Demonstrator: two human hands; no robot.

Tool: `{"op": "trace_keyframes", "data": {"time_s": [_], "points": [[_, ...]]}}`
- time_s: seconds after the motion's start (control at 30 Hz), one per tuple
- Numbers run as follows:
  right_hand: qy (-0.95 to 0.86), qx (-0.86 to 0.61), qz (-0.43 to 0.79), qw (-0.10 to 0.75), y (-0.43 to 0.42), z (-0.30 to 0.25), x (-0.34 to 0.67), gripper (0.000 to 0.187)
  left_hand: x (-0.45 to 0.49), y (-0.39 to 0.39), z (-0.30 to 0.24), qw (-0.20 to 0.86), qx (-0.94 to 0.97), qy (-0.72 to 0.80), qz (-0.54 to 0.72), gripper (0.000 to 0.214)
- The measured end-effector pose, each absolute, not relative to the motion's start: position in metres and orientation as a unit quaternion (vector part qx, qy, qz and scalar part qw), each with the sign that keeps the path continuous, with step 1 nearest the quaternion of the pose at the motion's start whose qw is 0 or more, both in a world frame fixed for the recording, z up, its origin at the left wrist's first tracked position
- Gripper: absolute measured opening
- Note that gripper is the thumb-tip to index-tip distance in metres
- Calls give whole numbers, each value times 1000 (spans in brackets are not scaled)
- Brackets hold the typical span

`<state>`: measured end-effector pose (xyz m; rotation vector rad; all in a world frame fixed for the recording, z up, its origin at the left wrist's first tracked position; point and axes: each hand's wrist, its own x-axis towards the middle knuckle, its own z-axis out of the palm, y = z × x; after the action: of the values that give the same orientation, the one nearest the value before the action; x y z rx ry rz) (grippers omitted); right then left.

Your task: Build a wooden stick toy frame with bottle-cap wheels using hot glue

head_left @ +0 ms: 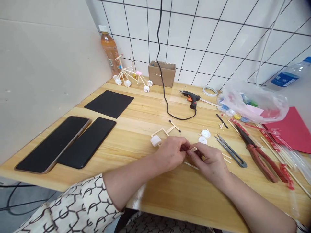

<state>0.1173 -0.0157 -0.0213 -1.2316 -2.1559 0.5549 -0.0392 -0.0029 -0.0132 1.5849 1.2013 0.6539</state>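
Observation:
Over the front middle of the table, my left hand (173, 151) and my right hand (211, 159) meet at the fingertips. A short pale wooden stick (193, 149) shows in my right hand's pinch. My left fingers are closed against it, and what they grip is hidden. Just behind my left hand lies a small stick frame (162, 130) with black-tipped ends and a white wheel (155, 140). Two white discs, one of them a round cap (205, 133), lie beyond my right hand. Cut sticks (190, 165) lie beneath and beside the hands.
Thread snips (230, 151) and red-handled pliers (261, 155) lie at the right, near a plastic bag (252, 102). A glue gun (191, 97) with its cord, a cardboard box (161, 74) and a stick tricycle model (127, 72) are behind. Two phones (87, 142) lie left.

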Motion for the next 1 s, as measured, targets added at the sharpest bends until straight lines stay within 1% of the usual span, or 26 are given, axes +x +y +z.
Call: {"op": "trace_keyframes", "data": {"time_s": [0.27,0.33,0.47,0.6,0.73,0.87,1.0], "points": [[-769,-496,288,281,-15,-22,118,22,-40,-1,-23,535,651,445,304,25],[-743,-500,332,295,-14,-22,119,23,-41,0,-24,535,652,441,306,24],[-654,-509,436,350,-8,-19,121,24,-44,2,-22,538,639,456,309,20],[-571,-507,506,401,-2,-17,127,21,-44,3,-18,572,602,467,303,19],[-509,-487,561,435,-2,-17,129,17,-44,3,-15,606,585,453,292,15],[-442,-496,597,450,-4,-11,126,20,-43,1,-13,646,564,417,302,11],[-388,-495,640,442,-6,-2,123,24,-42,-4,-12,638,575,394,327,10]]}}
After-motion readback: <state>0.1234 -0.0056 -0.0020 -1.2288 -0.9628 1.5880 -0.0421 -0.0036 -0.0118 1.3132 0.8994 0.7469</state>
